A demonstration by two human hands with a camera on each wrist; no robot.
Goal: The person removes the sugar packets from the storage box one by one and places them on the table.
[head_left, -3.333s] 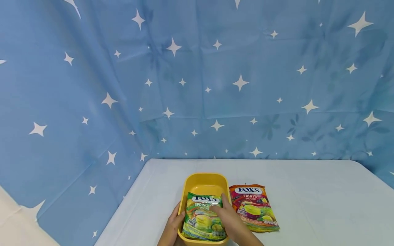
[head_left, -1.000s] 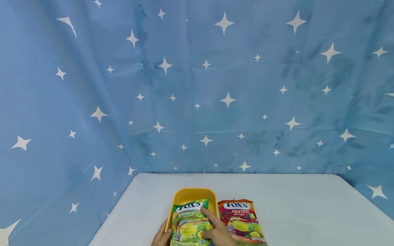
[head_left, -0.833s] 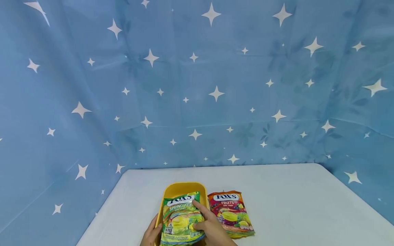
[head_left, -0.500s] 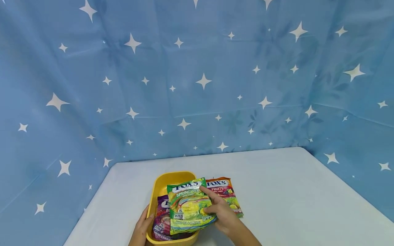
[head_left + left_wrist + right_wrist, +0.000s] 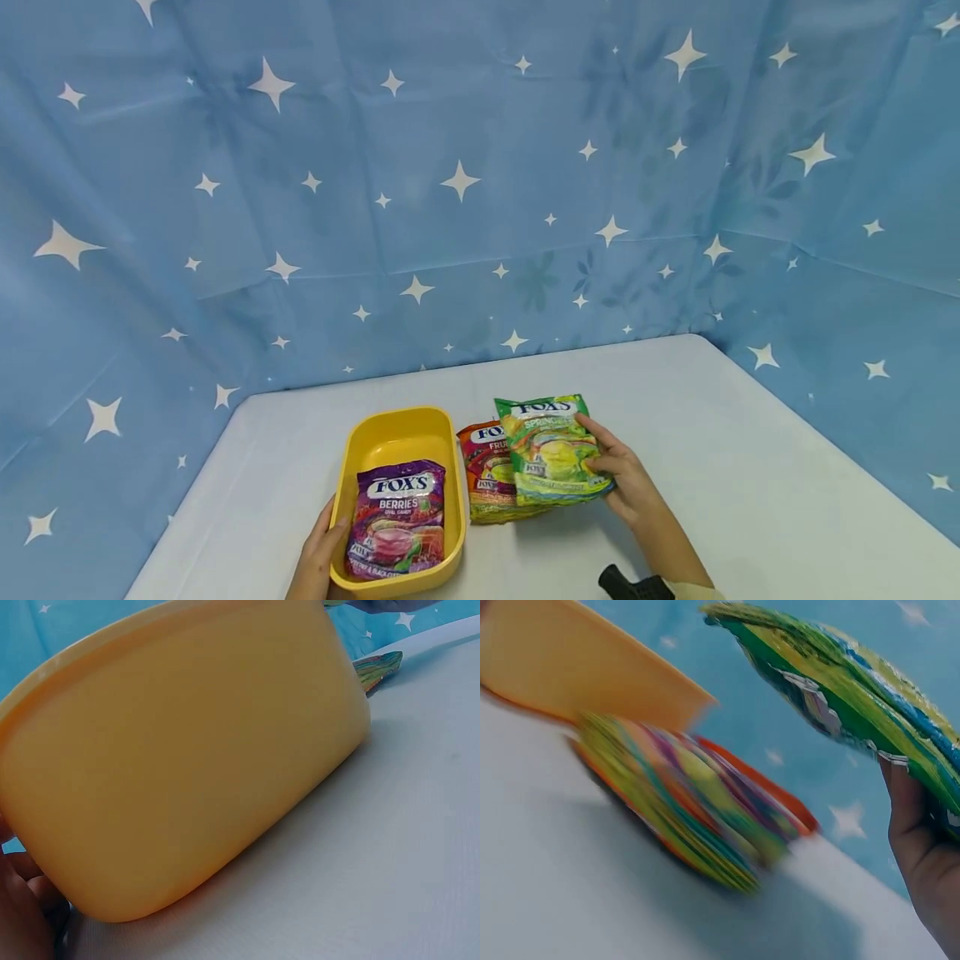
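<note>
My right hand (image 5: 628, 482) grips a green Fox's Spring Tea candy bag (image 5: 551, 454) by its right edge. The bag hangs over the table, in front of part of a red-orange Fox's Fruits candy bag (image 5: 486, 468). The right wrist view shows the green bag (image 5: 832, 694) raised off the table, with the Fruits bag (image 5: 690, 799) lying below it, blurred. With my left hand (image 5: 318, 552) I hold the left side of a yellow plastic tub (image 5: 397, 443), thumb at the rim. Inside it lies a purple Fox's Berries candy bag (image 5: 399, 521). The tub's outer wall (image 5: 180, 765) fills most of the left wrist view.
A white-covered table (image 5: 712, 450) stretches to both sides of the tub and bags. Behind and left of it hangs a blue curtain (image 5: 480, 208) with white stars. A black strap piece (image 5: 633, 585) shows at the right wrist.
My right hand has lifted the Spring Tea bag out of the tub and carried it right, over the Fruits bag. That uncovered the Berries bag. The left hand stays at the tub; the head view has shifted.
</note>
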